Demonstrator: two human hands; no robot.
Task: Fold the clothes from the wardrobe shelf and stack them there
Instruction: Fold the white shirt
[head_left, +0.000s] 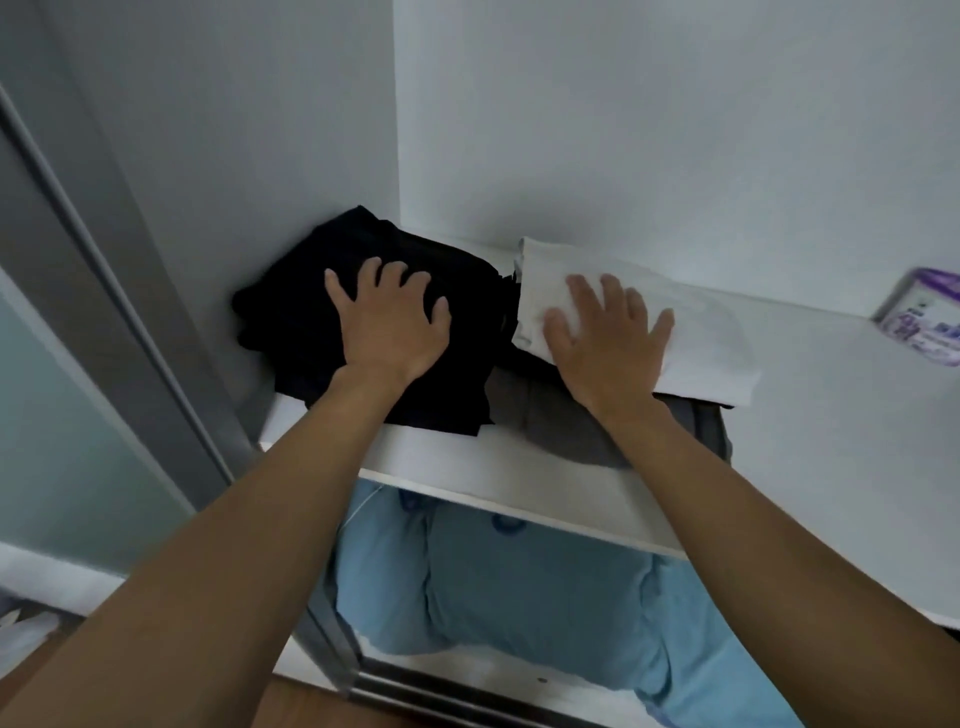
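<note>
We count three pieces of clothing on one shelf (519, 478): one black garment (291, 312) at the left, one white garment (696, 338) to its right, and one grey garment (561, 426) under the white one, nearer the front edge. We see two hands, the left hand (387, 325) spread on the black piece and the right hand (605, 343) flat on the white. One purple-and-white pack (922, 317) sits far right, and one blue bedding bundle (519, 587) lies below.

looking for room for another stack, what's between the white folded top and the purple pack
Head view: only bare shelf between the white folded top and the purple pack.
</note>
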